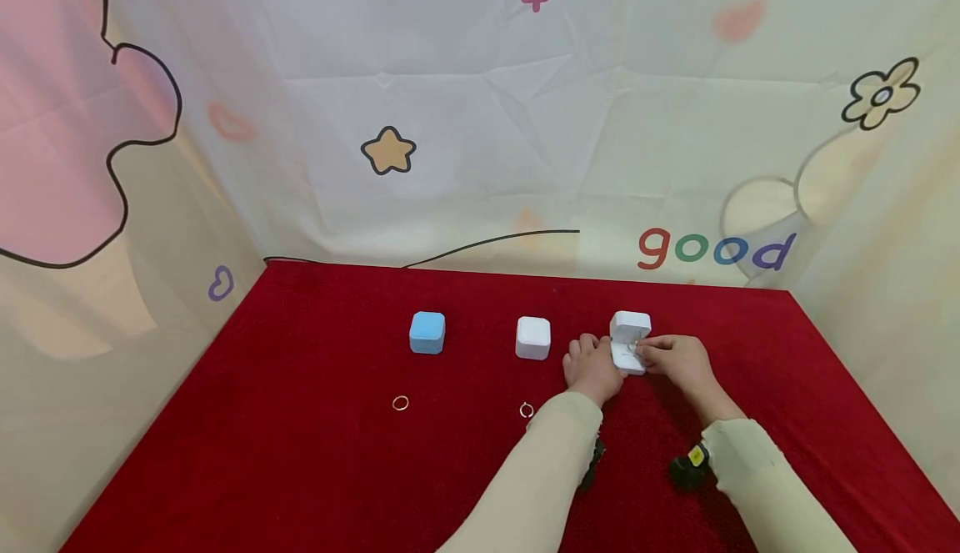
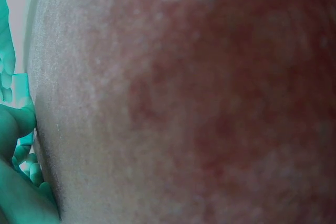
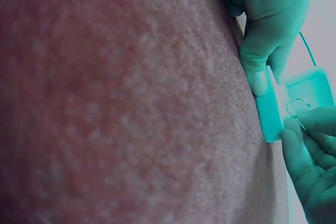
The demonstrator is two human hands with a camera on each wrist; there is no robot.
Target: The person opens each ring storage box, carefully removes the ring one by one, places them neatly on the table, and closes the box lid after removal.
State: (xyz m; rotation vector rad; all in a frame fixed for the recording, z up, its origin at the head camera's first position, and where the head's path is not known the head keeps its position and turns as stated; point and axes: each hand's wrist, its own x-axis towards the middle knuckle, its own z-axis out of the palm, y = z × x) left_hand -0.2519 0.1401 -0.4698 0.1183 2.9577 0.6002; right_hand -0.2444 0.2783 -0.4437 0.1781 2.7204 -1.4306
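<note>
A white ring box point(image 1: 628, 357) stands with its lid up on the red cloth. At its left side my left hand point(image 1: 592, 367) holds it, and the right wrist view shows the left thumb point(image 3: 257, 81) against the box's outer wall. My right hand point(image 1: 678, 361) pinches a small ring point(image 3: 298, 106) between thumb and forefinger, right at the box's opening. In the left wrist view, the left hand point(image 2: 18, 182) is cut off at the frame's left edge and cloth fills most of the picture.
To the left stand a closed white ring box point(image 1: 533, 338) and a closed light-blue ring box point(image 1: 427, 333). One open-ended ring point(image 1: 527, 410) lies beside the left sleeve, and a gold-coloured ring point(image 1: 401, 403) lies farther left. A printed curtain point(image 1: 465, 119) hangs behind the red cloth point(image 1: 300, 453).
</note>
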